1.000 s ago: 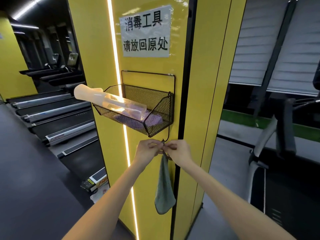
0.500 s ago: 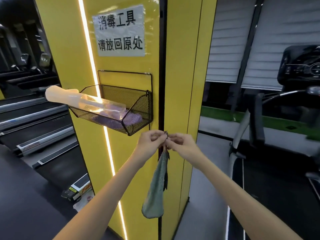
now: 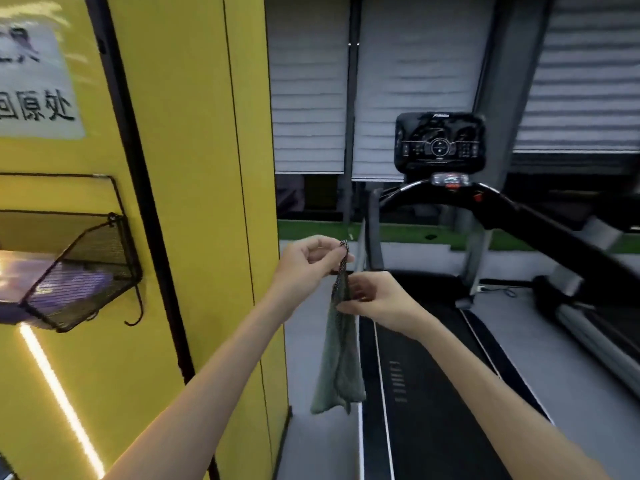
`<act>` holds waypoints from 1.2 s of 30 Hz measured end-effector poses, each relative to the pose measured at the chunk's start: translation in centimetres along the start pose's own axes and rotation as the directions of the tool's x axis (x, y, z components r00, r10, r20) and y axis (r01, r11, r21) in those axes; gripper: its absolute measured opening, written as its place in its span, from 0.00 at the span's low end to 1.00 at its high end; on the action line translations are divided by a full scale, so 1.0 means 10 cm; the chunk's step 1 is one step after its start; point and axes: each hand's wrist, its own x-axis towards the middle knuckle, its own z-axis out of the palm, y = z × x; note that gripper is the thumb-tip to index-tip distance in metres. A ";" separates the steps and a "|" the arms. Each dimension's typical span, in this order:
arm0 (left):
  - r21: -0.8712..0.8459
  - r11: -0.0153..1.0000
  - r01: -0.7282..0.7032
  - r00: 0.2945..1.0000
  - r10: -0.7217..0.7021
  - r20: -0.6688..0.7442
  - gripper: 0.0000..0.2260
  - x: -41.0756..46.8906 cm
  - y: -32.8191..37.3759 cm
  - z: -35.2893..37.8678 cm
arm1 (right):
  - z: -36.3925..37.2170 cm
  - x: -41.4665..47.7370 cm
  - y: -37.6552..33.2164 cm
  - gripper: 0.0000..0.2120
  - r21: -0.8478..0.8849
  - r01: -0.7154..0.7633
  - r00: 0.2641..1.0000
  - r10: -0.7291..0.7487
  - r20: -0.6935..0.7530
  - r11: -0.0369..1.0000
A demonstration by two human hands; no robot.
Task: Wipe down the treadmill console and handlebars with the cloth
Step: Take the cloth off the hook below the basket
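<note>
grey slatted blinds (image 3: 308,81) closed off the back of the gym, behind a tall yellow pillar (image 3: 194,168) that filled the left half of the view. high on the pillar's face, far left, a white paper sign (image 3: 34,91) with black characters was cut off by the frame edge. below the sign a black wire basket (image 3: 86,265) was fixed to the pillar, something purple blurred inside it, and a black hook (image 3: 136,313) hung from the basket's lower corner. a bright light strip (image 3: 59,393) ran down the pillar under the basket. just right of the pillar's front edge the left hand (image 3: 308,259) was raised, thumb and forefinger pinching the checkered loop at the top of the green cloth (image 3: 339,362). the cloth hung straight down in the air from that pinch, apart from the hook and beside the pillar's right edge. a little lower, the right hand (image 3: 377,299) pinched the cloth's upper edge between thumb and curled fingers. well to the right of the pillar stood the treadmill console (image 3: 440,142), black and upright, with the handlebars (image 3: 519,216) curving out beneath it and the treadmill belt (image 3: 415,427) running below the arms.
</note>
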 end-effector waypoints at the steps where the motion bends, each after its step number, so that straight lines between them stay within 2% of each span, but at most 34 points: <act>1: -0.003 1.000 -0.016 1.000 0.016 0.014 0.02 0.07 0.03 0.17 | -0.16 -0.08 0.05 0.12 0.007 -0.008 0.999 0.009 -0.048 1.000; 5: -0.025 0.998 -0.054 0.996 0.056 0.062 0.06 0.37 0.09 0.89 | -0.86 -0.37 0.32 0.07 -0.020 -0.028 0.976 0.023 -0.218 0.999; 8: -0.014 0.999 -0.048 0.996 0.049 0.069 0.04 0.62 0.06 1.45 | -1.41 -0.53 0.53 0.05 -0.007 -0.035 0.951 0.031 -0.307 0.999; 12: -0.036 0.999 0.037 0.992 -0.033 0.120 0.04 0.96 -0.02 2.20 | -2.08 -0.65 0.76 0.07 0.021 -0.047 0.937 0.051 -0.347 0.999; 15: -0.037 0.994 0.098 0.967 -0.086 0.239 0.11 1.16 -0.05 2.73 | -2.53 -0.73 0.94 0.08 0.003 -0.051 0.935 0.048 -0.350 0.999; 19: -0.115 0.988 0.108 0.940 -0.064 0.336 0.17 1.41 -0.15 3.24 | -3.03 -0.80 1.18 0.07 -0.004 -0.076 0.910 0.068 -0.409 0.997; 21: -0.058 0.996 0.060 0.914 -0.032 0.404 0.17 1.54 -0.24 3.42 | -3.25 -0.79 1.29 0.08 -0.007 -0.102 0.889 0.087 -0.450 0.995; 23: 0.053 0.999 0.002 0.891 -0.026 0.454 0.23 1.69 -0.34 3.65 | -3.46 -0.77 1.39 0.07 0.017 -0.129 0.858 0.120 -0.499 0.992; 25: 0.132 0.991 -0.036 0.894 -0.027 0.448 0.27 1.83 -0.44 3.88 | -3.64 -0.71 1.50 0.07 0.040 -0.129 0.838 0.131 -0.529 0.991; 29: 0.262 0.957 -0.127 0.946 0.038 0.322 0.15 2.18 -0.67 4.22 | -4.01 -0.49 1.81 0.07 0.026 -0.095 0.845 0.095 -0.526 0.995; 31: 0.285 0.951 -0.121 0.959 0.038 0.282 0.14 2.40 -0.76 4.31 | -4.19 -0.36 1.98 0.08 0.012 -0.064 0.850 0.061 -0.523 0.998; 36: 0.392 0.908 -0.147 0.950 0.020 0.310 0.07 3.21 -1.10 4.41 | -4.67 0.16 2.41 0.11 -0.038 -0.053 0.835 0.023 -0.551 0.998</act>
